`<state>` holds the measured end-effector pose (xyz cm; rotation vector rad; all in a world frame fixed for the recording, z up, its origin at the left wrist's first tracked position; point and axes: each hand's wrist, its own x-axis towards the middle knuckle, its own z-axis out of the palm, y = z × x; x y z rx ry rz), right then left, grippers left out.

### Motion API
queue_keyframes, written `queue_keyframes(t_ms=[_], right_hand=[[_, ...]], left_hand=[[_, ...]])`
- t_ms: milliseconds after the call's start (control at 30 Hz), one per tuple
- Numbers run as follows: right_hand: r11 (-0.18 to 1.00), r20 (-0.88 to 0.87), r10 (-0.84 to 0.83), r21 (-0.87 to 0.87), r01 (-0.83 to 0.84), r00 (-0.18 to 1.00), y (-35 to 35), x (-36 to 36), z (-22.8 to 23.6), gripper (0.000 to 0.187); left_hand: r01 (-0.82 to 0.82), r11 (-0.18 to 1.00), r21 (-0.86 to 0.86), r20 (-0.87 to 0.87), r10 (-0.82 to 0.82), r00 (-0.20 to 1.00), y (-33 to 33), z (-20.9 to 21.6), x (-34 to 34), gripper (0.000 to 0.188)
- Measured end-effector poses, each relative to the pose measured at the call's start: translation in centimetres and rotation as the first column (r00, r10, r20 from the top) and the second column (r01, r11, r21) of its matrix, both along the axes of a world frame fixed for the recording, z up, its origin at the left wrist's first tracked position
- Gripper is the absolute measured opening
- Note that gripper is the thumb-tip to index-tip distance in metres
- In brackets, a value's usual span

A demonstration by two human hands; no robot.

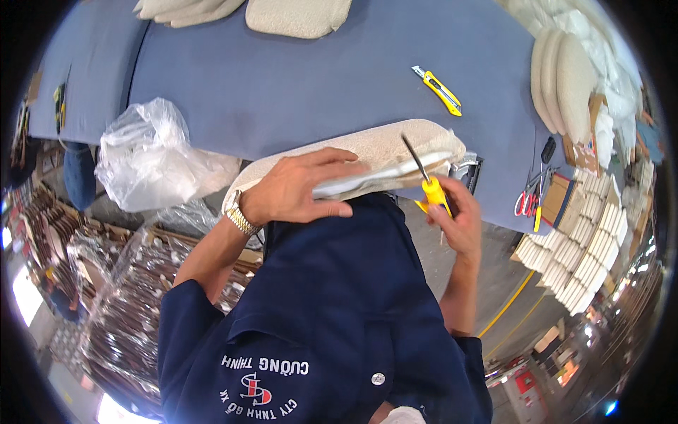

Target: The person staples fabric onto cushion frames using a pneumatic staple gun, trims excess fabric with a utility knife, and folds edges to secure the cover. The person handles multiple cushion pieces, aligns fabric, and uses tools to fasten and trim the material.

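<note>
A beige fabric cushion pad lies along the near edge of the table. Its near side shows a white strip between the fabric edges. My left hand, with a metal watch at the wrist, rests on the pad with fingers stretched and thumb apart. In my right hand is a screwdriver with a yellow handle. Its dark shaft points up and away over the pad's right end. What lies beneath my left palm is hidden.
A yellow utility knife lies farther back on the grey-blue table. Clear plastic bags sit at the left. More beige pads stand at the right, near red-handled scissors. Wrapped wooden parts are stacked at lower left.
</note>
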<state>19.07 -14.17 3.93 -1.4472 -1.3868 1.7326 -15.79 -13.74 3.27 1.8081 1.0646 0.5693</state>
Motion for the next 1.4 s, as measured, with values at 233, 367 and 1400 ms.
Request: queue_keyframes(t_ms=[233,367,1400], right_hand=[[0.938,0.005,-0.262,0.236,0.253,0.965,3.3,-8.5,-2.5,0.043],[0.933,0.035,-0.271,0.256,0.254,0.962,4.0,-9.5,-2.6,0.044],[0.875,0.806,0.354,-0.107,-0.472,0.475,-1.3,-7.2,14.4,0.045]], left_hand=[[0.048,0.997,0.058,-0.166,-0.038,0.985,3.4,-1.6,-1.1,0.056],[0.035,0.998,0.056,-0.126,-0.027,0.992,4.8,-2.2,-1.7,0.049],[0.271,0.961,0.057,0.064,-0.275,0.959,3.7,-4.7,1.3,0.016]])
